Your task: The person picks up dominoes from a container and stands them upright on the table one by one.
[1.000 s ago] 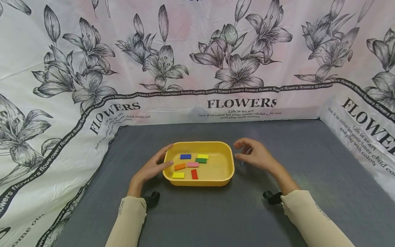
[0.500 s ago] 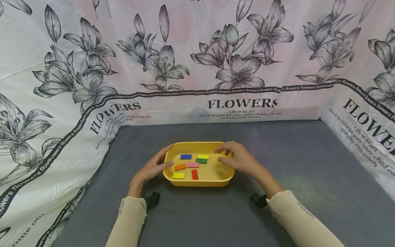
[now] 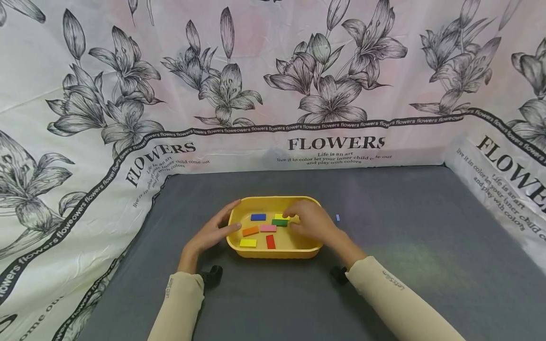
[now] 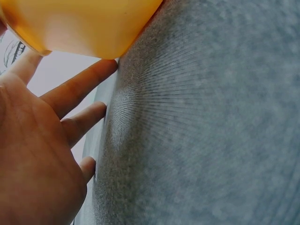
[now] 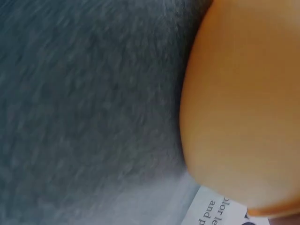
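Observation:
A yellow tray (image 3: 273,254) stands on the dark table, with several small coloured blocks lying flat inside. My left hand (image 3: 213,231) rests at its left end, thumb over the rim and fingers outside; in the left wrist view its fingers (image 4: 79,86) look straight and spread. My right hand (image 3: 313,221) reaches in over the right end, fingertips beside the far yellow block (image 3: 279,216) and the green block (image 3: 279,223), with a gap between thumb and forefinger. The right wrist view shows only the tray's outer wall (image 5: 239,108), not the hand's fingers.
Blue (image 3: 258,217), orange (image 3: 250,231), pink (image 3: 268,228), near yellow (image 3: 248,243) and red (image 3: 270,242) blocks also lie in the tray. One small blue block (image 3: 338,218) stands on the table right of it. A flower-printed cloth (image 3: 239,156) hangs behind.
My right hand has moved left from beside the tray to inside it, leaving the small blue block uncovered on the table. My left hand has stayed at the tray's left end.

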{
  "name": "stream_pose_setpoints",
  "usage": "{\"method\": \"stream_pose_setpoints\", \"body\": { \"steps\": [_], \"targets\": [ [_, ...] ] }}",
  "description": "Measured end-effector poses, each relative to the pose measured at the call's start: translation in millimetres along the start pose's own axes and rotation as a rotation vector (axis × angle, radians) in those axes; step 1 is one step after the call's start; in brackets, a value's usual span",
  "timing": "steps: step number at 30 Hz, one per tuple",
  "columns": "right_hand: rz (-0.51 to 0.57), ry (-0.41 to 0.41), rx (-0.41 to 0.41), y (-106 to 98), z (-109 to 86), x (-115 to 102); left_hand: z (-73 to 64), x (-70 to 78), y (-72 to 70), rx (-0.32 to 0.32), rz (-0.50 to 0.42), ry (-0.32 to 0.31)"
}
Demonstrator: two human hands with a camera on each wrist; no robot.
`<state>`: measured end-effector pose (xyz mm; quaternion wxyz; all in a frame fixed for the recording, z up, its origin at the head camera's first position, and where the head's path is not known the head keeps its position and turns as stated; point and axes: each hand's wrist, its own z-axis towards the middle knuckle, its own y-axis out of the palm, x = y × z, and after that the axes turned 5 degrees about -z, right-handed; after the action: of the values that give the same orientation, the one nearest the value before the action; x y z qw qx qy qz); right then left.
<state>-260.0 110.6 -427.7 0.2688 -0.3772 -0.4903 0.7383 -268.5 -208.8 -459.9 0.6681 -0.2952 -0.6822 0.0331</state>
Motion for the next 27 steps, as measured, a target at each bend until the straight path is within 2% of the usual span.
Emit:
{"method": "stream_pose_setpoints", "body": {
  "steps": [5, 11, 14, 17, 22, 27],
  "targets": [
    [-0.03, -0.02, -0.025, 5.4, 5.2, -7.2, 0.0, -0.2, -0.2, 0.003, 0.001, -0.005],
    [-0.063, -0.061, -0.017, 10.3, 9.7, -17.2, 0.5, -0.5, -0.2, 0.001, -0.002, -0.011],
    [-0.06, -0.083, -0.055, 11.6, 11.3, -22.0, 0.8, 0.0, -0.1, -0.006, -0.003, -0.004],
    [-0.001, -0.137, -0.118, 12.5, 12.5, -26.6, 2.3, -0.3, 0.0, -0.007, -0.003, -0.003],
    [0.159, -0.249, -0.227, 15.7, 13.9, -32.4, 2.6, -0.6, 0.0, -0.004, -0.001, 0.001],
    [0.217, -0.251, -0.29, 18.6, 13.8, -32.4, 1.5, -0.4, 0.0, -0.001, -0.001, 0.003]
  ]
}}
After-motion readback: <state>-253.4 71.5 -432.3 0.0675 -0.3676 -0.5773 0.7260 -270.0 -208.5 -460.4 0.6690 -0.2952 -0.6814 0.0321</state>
